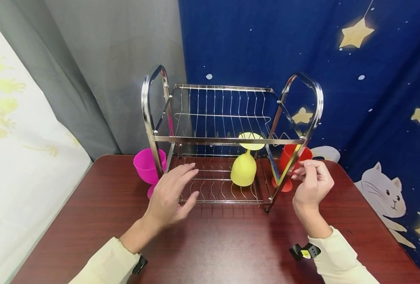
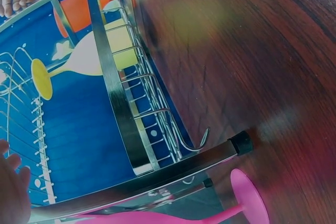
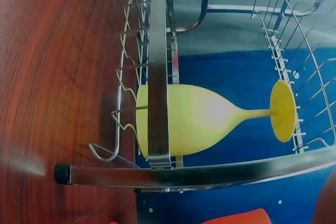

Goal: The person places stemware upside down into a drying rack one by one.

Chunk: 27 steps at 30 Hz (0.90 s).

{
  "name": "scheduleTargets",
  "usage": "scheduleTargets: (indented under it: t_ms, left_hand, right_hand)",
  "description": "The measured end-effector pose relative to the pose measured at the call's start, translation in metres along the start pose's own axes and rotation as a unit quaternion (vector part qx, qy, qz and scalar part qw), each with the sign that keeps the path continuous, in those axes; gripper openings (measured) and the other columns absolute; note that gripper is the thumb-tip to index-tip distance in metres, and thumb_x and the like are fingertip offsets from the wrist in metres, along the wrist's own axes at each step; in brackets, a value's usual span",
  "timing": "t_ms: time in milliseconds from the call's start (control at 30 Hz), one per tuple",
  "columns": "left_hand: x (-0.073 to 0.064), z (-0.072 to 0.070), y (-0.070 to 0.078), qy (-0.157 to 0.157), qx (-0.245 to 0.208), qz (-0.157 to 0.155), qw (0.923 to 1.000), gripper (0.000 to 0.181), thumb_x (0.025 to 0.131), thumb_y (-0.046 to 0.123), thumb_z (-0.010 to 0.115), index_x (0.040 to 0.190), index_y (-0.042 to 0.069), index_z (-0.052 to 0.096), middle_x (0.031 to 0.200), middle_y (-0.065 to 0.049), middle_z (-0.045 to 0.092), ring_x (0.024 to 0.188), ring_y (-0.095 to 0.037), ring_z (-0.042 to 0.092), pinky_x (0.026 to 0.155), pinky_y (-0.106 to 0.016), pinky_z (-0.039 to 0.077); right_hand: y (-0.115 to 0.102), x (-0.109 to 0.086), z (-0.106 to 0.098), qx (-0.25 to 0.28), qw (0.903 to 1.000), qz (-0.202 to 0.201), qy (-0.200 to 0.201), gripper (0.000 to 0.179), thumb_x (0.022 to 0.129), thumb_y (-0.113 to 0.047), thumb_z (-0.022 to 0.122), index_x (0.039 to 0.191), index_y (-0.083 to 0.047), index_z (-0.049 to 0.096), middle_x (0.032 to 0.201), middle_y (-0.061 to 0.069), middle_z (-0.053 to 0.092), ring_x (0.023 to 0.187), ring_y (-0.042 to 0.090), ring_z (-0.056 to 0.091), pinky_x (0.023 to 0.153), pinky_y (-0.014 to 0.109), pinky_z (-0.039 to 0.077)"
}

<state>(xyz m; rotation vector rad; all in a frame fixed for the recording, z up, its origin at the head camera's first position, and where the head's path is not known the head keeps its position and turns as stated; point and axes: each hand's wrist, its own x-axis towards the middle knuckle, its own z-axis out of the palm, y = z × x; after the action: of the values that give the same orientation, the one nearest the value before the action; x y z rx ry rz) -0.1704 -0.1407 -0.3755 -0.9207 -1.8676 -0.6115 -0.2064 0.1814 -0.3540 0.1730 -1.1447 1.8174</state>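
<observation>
A yellow goblet (image 1: 243, 169) stands upside down on the lower tier of a chrome two-tier dish rack (image 1: 213, 140), its foot up by the front bar. My left hand (image 1: 171, 197) hovers before the rack's left front, fingers extended and thumb apart, with nothing in it. Beyond the rack's left leg is an upright magenta goblet (image 1: 147, 165), partly hidden by that hand. My right hand (image 1: 314, 183) is beside the rack's right leg, fingers loosely bent and holding nothing. Its fingertips overlap an upright red goblet (image 1: 288, 156) outside the rack.
The rack stands on a dark red-brown wooden table (image 1: 224, 244). Its upper tier (image 1: 220, 114) is a wire basket between two arched side frames. Close behind hang a grey curtain (image 1: 125, 79) and a blue curtain (image 1: 231, 47) with stars; white cloth (image 1: 22, 157) is at the left.
</observation>
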Motion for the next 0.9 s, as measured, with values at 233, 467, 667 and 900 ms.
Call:
scheduleTargets:
  t_ms: [233,467,667,900]
  left_hand:
    - [-0.004,0.0,0.001,-0.045,-0.006,-0.025,0.9987,0.05,0.09,0.032,0.058,0.13,0.002,0.058,0.133,-0.016,0.058,0.12,-0.033,0.056,0.102,-0.047,0.045]
    - [-0.006,0.0,0.0,-0.074,-0.006,-0.039,0.9965,0.052,0.09,0.035,0.059,0.132,0.003,0.057,0.133,-0.016,0.057,0.121,-0.032,0.055,0.103,-0.046,0.045]
    - [-0.008,0.0,0.0,-0.097,-0.002,-0.044,0.9944,0.055,0.089,0.037,0.062,0.132,0.004,0.056,0.136,-0.015,0.056,0.124,-0.032,0.053,0.104,-0.047,0.044]
    - [-0.009,0.001,0.001,-0.119,-0.002,-0.046,0.9918,0.056,0.088,0.036,0.062,0.135,0.006,0.054,0.137,-0.013,0.054,0.125,-0.03,0.052,0.104,-0.046,0.043]
  right_hand:
    - [0.008,0.008,-0.008,-0.017,0.9977,0.059,0.03,0.015,0.087,0.005,0.054,0.075,0.008,0.063,0.058,0.008,0.06,0.043,0.015,0.053,0.046,0.022,0.051]
    - [0.016,0.014,-0.017,-0.061,0.9921,0.098,0.049,0.01,0.088,0.002,0.057,0.082,0.003,0.066,0.064,0.008,0.065,0.05,0.015,0.058,0.049,0.022,0.053]
    - [0.021,0.017,-0.02,-0.08,0.989,0.109,0.06,0.01,0.086,0.005,0.059,0.094,0.002,0.065,0.077,0.008,0.064,0.063,0.015,0.06,0.053,0.02,0.054]
    - [0.027,0.02,-0.025,-0.143,0.9802,0.12,0.066,0.027,0.083,0.005,0.063,0.109,0.0,0.06,0.097,0.011,0.059,0.082,0.014,0.058,0.065,0.018,0.051]
